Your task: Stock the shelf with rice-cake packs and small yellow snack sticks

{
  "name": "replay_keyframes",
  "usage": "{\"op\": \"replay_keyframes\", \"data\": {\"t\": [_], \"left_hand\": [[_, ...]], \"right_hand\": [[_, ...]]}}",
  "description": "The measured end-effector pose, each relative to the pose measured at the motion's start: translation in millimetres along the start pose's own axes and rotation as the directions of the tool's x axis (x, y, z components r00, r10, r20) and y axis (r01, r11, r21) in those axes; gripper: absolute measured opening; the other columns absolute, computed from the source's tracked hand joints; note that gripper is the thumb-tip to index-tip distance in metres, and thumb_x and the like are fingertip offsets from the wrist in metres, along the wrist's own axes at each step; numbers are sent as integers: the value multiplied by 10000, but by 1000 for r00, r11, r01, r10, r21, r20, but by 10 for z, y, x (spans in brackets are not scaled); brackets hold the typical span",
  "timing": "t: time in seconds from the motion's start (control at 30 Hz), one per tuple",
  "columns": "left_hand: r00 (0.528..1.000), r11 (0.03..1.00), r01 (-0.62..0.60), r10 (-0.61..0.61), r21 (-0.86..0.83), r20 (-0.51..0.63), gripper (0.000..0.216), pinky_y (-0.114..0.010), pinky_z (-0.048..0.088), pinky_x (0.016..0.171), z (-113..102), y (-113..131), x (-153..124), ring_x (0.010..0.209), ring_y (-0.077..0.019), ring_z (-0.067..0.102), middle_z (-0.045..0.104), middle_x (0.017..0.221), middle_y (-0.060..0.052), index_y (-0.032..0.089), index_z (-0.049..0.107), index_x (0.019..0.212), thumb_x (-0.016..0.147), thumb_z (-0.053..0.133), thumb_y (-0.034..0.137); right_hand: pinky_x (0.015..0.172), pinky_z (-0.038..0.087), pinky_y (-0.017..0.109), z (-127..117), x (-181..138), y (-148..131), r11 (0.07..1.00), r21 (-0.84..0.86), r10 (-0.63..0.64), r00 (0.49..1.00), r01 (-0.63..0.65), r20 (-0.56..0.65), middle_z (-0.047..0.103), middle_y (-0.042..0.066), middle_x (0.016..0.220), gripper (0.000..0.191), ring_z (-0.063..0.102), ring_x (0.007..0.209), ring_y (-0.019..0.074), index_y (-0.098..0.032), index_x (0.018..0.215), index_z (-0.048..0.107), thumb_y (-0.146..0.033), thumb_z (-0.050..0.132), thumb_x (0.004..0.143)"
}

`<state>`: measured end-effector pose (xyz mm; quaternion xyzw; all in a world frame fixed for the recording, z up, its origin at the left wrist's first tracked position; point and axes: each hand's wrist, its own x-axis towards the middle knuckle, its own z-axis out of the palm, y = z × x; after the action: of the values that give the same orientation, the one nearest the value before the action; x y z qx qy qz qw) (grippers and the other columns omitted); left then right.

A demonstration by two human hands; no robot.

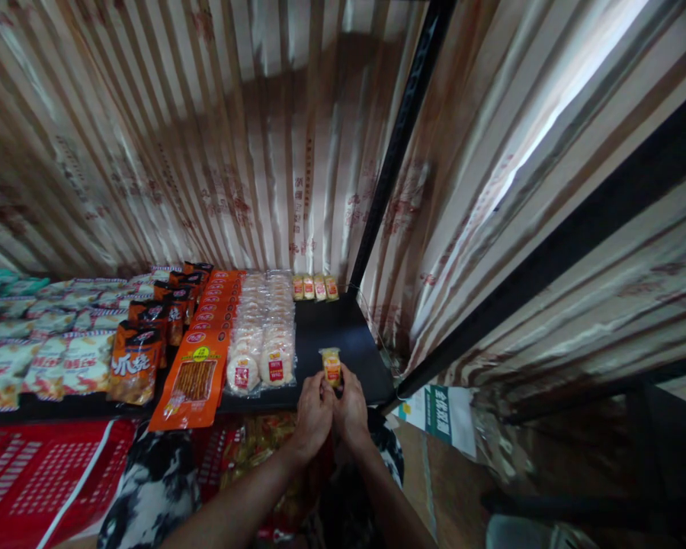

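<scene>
Both hands meet at the front edge of the black shelf (343,328). My left hand (314,408) and my right hand (350,404) close together on one small yellow snack packet (331,366) with a red and white label. It stands upright between the fingertips. At the back of the shelf stands a short row of similar small packets (314,287). Left of my hands lie two overlapping rows of round white crackers in clear wrappers (277,366). Beside these is a column of orange snack bags (194,374) with brown sticks showing through a window.
Dark orange bags (134,362) and white snack bags (88,362) fill the shelf's left side. A red basket (51,473) is below. Black metal posts (403,145) rise in front of patterned curtains (251,152). A printed sheet (440,419) lies at lower right.
</scene>
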<state>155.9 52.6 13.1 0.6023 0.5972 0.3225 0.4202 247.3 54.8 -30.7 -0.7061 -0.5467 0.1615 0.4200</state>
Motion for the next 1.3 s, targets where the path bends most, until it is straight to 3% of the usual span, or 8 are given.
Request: {"op": "replay_keyframes", "data": {"t": [0.17,0.5,0.73,0.9,1.1,1.3], "left_hand": [[1000,997,-30,29,65,12,381,-261,353,988,45,29,100,1081,-159,507,565,1144,-115,112,520,1162,860,321,229],[999,993,-51,51,102,4,395,-273,361,997,140,77,315,1084,-166,512,572,1152,-123,90,527,1166,848,328,216],[999,996,-45,45,83,-3,393,-277,360,1009,193,104,434,1101,-159,515,568,1186,-113,107,528,1173,844,336,206],[999,994,-52,53,93,-6,404,-271,365,1008,212,148,509,1111,-159,515,567,1189,-123,92,526,1181,855,325,222],[997,987,-80,78,143,19,428,-271,357,1018,231,183,594,1124,-168,512,563,1214,-131,70,522,1200,865,305,225],[988,933,-155,142,325,63,456,-314,299,1065,274,223,726,1189,-172,456,537,1272,-96,99,523,1217,890,228,216]], "right_hand": [[880,415,414,22,107,12,994,-87,-76,993,69,-85,565,145,1054,424,485,968,255,-117,1146,530,-300,451,773],[838,411,375,-37,313,22,956,-235,-198,977,174,-80,575,122,1038,393,478,923,239,-126,1177,504,-238,400,816],[822,419,350,-28,416,-3,971,-235,-60,996,42,-72,569,85,1054,505,512,969,240,-193,1328,354,-280,392,832],[751,458,326,-16,487,-39,989,-127,70,998,-68,4,523,90,1101,465,579,842,202,-185,1280,391,-269,366,823],[714,473,330,-2,591,-14,989,-127,78,997,-79,-18,503,91,1023,468,571,725,181,-169,1259,417,-249,386,799],[720,479,330,35,722,81,999,-43,5,996,-9,-94,526,81,961,488,569,761,189,-164,1270,394,-240,399,789]]}}
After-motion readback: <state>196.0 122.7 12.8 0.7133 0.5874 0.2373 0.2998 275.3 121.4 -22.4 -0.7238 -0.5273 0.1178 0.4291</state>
